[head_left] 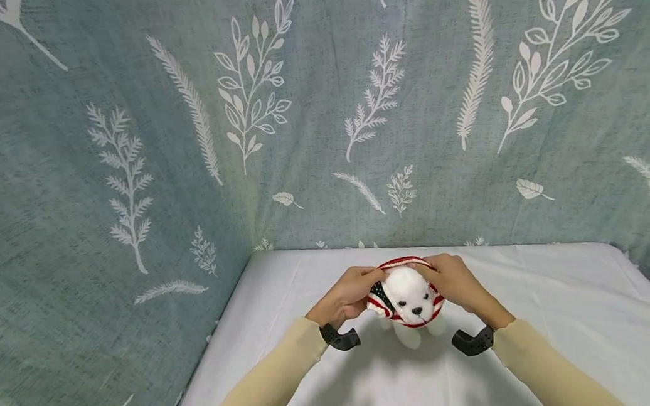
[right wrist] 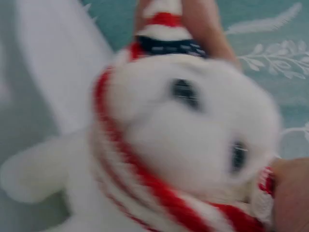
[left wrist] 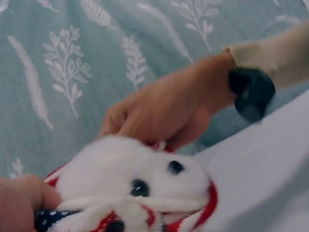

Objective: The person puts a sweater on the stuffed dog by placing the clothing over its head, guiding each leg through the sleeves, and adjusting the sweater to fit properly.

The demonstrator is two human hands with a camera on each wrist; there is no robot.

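Observation:
A white plush dog [head_left: 407, 291] with dark eyes and nose stands on the white-covered table. Around its neck and head is a knitted garment [head_left: 379, 298] in red, white and dotted navy. At the dog's side, my left hand [head_left: 354, 292] grips the garment's edge. My right hand [head_left: 457, 282] pinches the opposite edge, which is stretched behind the head. In the left wrist view, the right hand [left wrist: 164, 106] bends behind the plush head [left wrist: 120, 166]. The right wrist view gives a blurred close-up of the face [right wrist: 188, 130], with striped knit [right wrist: 140, 169] below it.
The white cloth [head_left: 307, 273] spreads over the table around the dog. Blue-green curtains [head_left: 309, 135] with white leaf prints hang behind and to the left. A black band device [head_left: 340, 338] sits on the left wrist, another [head_left: 473, 342] on the right.

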